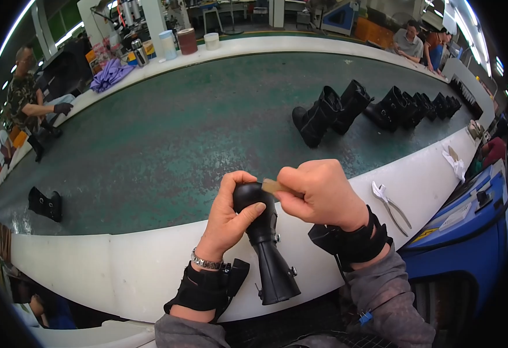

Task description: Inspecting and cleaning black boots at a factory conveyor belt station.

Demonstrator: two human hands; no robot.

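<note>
1 small black boot (264,238) sits in my hands above the near white rim (120,255) of the green conveyor belt (167,145), toe up and shaft hanging toward me, which leaves the rounded toe open to work on. My left hand (231,214) is wrapped closed around the toe to steady it, while my right hand (318,194) pinches a small tan block (272,186) against the top of it. Farther out, pliers (390,203) lie on the rim to my right, a row of black boots (376,107) stands on the belt's far right, and 1 boot (45,204) lies alone at left.
</note>
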